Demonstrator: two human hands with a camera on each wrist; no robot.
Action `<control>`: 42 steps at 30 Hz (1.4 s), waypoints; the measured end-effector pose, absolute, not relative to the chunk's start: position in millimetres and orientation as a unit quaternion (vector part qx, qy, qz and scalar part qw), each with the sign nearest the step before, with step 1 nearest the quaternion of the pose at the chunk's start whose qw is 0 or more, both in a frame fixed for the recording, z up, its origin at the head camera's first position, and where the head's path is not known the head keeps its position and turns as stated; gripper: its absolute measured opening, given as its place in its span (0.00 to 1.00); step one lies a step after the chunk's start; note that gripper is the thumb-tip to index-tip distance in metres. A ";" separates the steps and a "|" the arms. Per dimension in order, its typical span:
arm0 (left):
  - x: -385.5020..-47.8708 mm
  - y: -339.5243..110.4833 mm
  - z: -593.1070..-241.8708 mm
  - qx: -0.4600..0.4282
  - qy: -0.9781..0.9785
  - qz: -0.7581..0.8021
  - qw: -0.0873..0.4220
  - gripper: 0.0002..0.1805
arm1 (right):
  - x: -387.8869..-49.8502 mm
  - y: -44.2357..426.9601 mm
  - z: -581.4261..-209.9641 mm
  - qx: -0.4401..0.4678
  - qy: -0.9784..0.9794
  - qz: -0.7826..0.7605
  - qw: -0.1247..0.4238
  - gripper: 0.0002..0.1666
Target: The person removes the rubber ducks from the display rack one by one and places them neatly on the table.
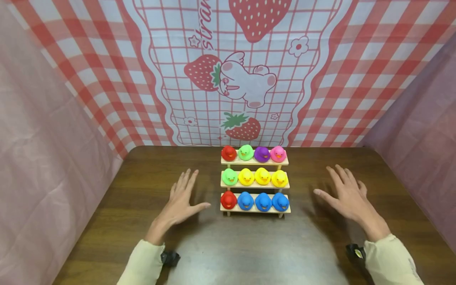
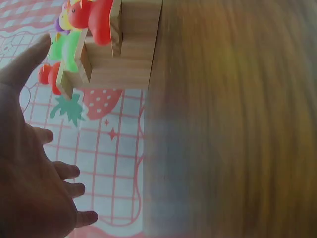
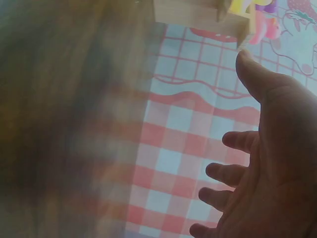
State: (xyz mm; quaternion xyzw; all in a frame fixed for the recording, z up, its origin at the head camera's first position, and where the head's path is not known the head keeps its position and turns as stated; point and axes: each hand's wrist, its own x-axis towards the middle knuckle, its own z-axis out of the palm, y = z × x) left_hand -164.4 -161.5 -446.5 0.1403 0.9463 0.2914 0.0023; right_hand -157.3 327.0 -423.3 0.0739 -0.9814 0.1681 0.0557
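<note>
A three-step wooden rack (image 1: 254, 211) stands mid-table, bearing rows of rubber ducks. Its top row holds a red duck (image 1: 229, 153), a green duck (image 1: 246, 152), a purple duck (image 1: 262, 154) and a pink duck (image 1: 278, 154). On the middle step a green duck (image 1: 229, 177) sits left of yellow ducks (image 1: 263, 176). Along the bottom step, a red duck (image 1: 228, 200) is left of blue ducks (image 1: 263, 202). My left hand (image 1: 181, 201) is spread left of the rack, apart from it. To the right, my right hand (image 1: 347, 196) is likewise spread and holds nothing.
The brown wooden table (image 1: 249, 249) runs back to a strawberry-print cloth (image 1: 228, 99). Pink curtains hang at both sides, the left curtain (image 1: 46, 158) and the right curtain (image 1: 420, 111). Dark straps with small devices sit at both wrists.
</note>
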 end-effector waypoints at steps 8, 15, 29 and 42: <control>-166.7 -147.8 -450.0 0.185 0.906 0.380 0.037 0.63 | -166.5 313.8 -411.3 0.089 -0.975 0.191 0.067 0.53; -170.6 -140.2 -457.3 0.208 0.867 0.449 0.059 0.64 | -173.7 296.7 -403.3 0.107 -0.965 0.226 0.081 0.49; -178.7 -125.3 -469.5 0.220 0.836 0.494 0.092 0.66 | -193.6 260.5 -390.3 0.146 -0.945 0.274 0.102 0.43; -183.3 -113.7 -476.6 0.219 0.828 0.505 0.104 0.67 | -205.8 248.3 -389.1 0.153 -0.939 0.290 0.105 0.40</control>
